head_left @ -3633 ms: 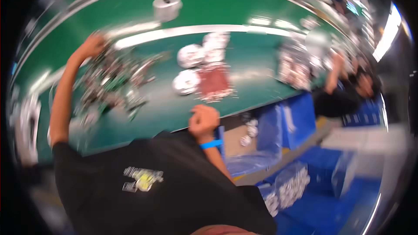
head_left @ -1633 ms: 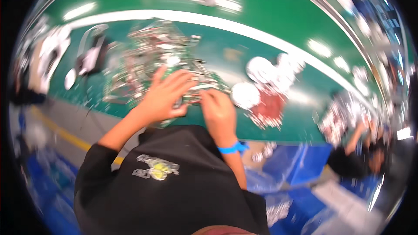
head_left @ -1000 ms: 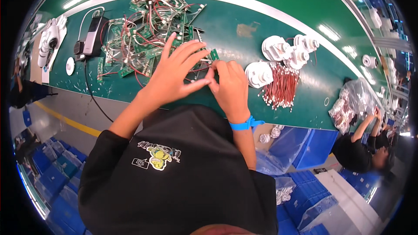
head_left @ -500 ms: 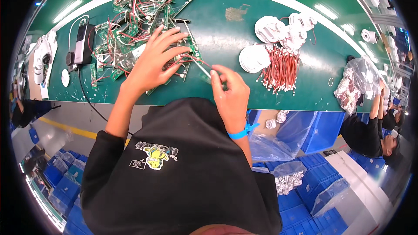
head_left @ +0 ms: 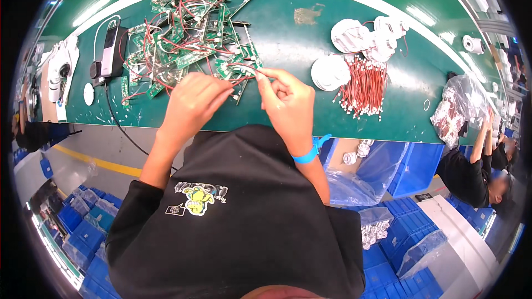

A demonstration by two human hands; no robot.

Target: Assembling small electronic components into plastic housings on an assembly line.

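A tangled heap of green circuit boards (head_left: 177,55) with red and white wires lies in front of me, at the left of the bench middle. At the heap's near right edge, my left hand (head_left: 194,99) is closed, its thumb and fingertips pinching a thin red wire (head_left: 243,80). My right hand (head_left: 289,102), with a blue band at the wrist, is closed on the same wire near a board at the heap's edge. The wire runs between both sets of fingertips. Its ends are hard to make out.
Red wire leads with white plugs (head_left: 363,89) lie right of my hands, beside round white housings (head_left: 331,73). At the left stand a black-and-grey device (head_left: 113,50) with a cable and a white disc (head_left: 88,94). A co-worker's hands hold a clear bag (head_left: 463,97) at far right.
My left hand has drawn back from the heap, its spread fingers closing into a pinch near my right hand. The white stick-like piece in my right fingers no longer shows.
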